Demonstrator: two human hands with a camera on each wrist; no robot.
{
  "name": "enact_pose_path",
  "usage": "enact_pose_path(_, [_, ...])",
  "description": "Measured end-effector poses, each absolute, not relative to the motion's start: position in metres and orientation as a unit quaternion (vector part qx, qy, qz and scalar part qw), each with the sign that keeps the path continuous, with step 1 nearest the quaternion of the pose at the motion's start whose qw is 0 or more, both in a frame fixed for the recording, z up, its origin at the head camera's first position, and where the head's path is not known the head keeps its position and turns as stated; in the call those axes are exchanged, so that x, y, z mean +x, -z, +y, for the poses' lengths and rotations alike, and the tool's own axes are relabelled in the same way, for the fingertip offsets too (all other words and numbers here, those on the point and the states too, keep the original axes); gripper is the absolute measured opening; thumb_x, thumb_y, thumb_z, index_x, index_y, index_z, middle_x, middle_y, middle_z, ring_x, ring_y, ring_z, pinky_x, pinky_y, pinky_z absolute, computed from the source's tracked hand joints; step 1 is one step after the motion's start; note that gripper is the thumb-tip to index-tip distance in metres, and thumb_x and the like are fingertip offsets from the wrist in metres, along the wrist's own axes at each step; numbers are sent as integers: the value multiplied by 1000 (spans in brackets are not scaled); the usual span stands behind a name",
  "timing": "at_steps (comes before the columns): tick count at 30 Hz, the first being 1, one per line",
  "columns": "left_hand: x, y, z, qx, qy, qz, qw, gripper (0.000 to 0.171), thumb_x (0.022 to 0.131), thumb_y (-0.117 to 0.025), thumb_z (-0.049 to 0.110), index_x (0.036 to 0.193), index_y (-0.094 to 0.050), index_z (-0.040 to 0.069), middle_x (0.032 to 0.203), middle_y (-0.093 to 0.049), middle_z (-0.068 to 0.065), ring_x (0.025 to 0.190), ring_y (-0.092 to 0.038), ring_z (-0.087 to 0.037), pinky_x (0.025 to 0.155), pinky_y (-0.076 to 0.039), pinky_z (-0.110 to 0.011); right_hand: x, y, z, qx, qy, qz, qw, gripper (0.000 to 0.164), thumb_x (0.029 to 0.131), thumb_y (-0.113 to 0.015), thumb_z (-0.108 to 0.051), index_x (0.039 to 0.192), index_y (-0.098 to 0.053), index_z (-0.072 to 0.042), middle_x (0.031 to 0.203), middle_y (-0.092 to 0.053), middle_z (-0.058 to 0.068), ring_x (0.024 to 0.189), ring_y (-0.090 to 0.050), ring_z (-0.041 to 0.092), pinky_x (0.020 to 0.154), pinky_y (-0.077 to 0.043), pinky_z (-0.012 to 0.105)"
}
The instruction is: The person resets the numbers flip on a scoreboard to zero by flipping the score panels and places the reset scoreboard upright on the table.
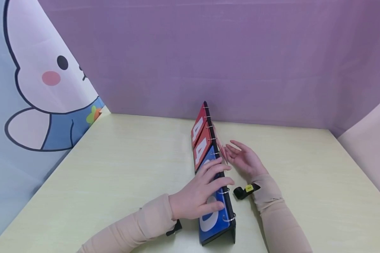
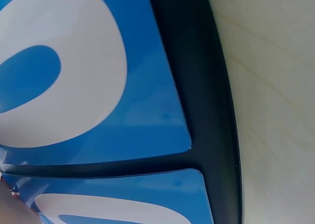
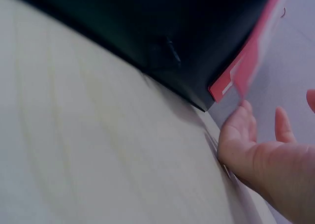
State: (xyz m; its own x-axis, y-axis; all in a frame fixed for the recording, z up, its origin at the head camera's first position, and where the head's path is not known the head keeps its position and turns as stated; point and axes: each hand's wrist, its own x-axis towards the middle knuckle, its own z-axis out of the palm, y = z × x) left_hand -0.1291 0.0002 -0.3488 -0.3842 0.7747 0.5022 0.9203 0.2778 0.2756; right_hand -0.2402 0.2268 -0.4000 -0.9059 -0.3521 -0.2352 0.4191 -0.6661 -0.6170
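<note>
A tabletop flip scoreboard [image 1: 229,207] stands like a tent in the middle of the table, its long ridge pointing away from me. Its left face carries red number cards [image 1: 206,135] at the far end and blue number cards [image 1: 220,220] at the near end, hung on metal rings. My left hand [image 1: 202,189] rests on the blue cards with fingers spread across the ridge. On the other side, a red card [image 3: 251,61] hangs over the black back. My right hand [image 1: 245,161], palm up and fingers loosely bent, is right beside that card's lower edge.
A purple cloth [image 1: 209,59] rises behind the far table edge. At the left hangs a blue cloth with a cartoon rabbit [image 1: 35,80]. Pale tabletop [image 1: 130,154] extends on both sides of the scoreboard. Each wrist wears a small black camera [image 1: 240,192].
</note>
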Motion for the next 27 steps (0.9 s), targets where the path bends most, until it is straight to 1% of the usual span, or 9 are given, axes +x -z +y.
enact_pose_path(4, [-128,347,-1,-536,274,-788,128,62,96,-12,59,130,-43,17,146,-30,-8,142,-15,-31,116,-19,-48,-239,397,228,41,907,372,192,11,101,-43,-15,110,-49,-12,108,-55,6,97,-55,14,86,-49,24])
enact_pose_path(7, [-128,345,-2,-535,278,-789,121,63,96,-12,59,130,-43,17,146,-30,-8,143,-14,-29,116,-20,-48,-237,394,229,39,906,380,182,10,101,-40,-10,106,-49,-10,93,-63,4,84,-62,11,76,-53,21])
enact_pose_path(10, [-127,344,-2,-535,280,-788,117,63,96,-12,60,130,-43,17,147,-29,-7,143,-12,-28,116,-20,-48,-236,391,229,44,901,395,172,10,100,-41,-5,104,-49,-9,89,-65,2,77,-65,10,69,-54,18])
enact_pose_path(13, [-126,343,-2,-535,285,-787,117,62,96,-13,60,130,-43,18,147,-29,-7,143,-12,-28,116,-20,-47,-237,388,227,50,881,440,166,9,100,-42,-6,106,-47,-11,90,-63,0,76,-63,7,68,-53,16])
enact_pose_path(17, [-126,343,-2,-535,285,-786,123,61,96,-13,59,130,-43,17,146,-29,-8,143,-12,-28,116,-19,-47,-237,387,224,67,832,531,146,9,98,-48,-7,106,-46,-12,84,-64,-5,70,-60,4,64,-50,15])
enact_pose_path(19, [-126,343,-2,-535,284,-786,123,62,96,-13,60,130,-43,17,146,-30,-8,143,-12,-28,116,-19,-46,-238,387,223,74,790,595,124,13,97,-52,-10,108,-47,-12,80,-64,-8,68,-58,3,61,-46,14])
enact_pose_path(21, [-126,343,-2,-535,284,-787,118,63,96,-12,60,131,-43,17,146,-29,-8,143,-13,-29,116,-19,-47,-237,386,222,80,744,656,99,20,95,-57,-13,112,-49,-9,76,-63,-11,68,-56,4,60,-44,15])
enact_pose_path(24, [-126,343,-3,-533,284,-789,109,65,95,-12,61,132,-42,17,147,-29,-7,142,-14,-30,116,-20,-47,-237,383,220,87,689,717,66,33,92,-61,-17,120,-49,-3,74,-61,-11,69,-54,4,61,-42,15])
enact_pose_path(27, [-125,342,-4,-533,284,-790,109,65,95,-12,61,132,-42,17,146,-29,-8,142,-15,-31,116,-20,-47,-236,381,219,86,676,730,50,41,92,-63,-17,125,-48,2,72,-60,-9,68,-54,5,63,-45,15])
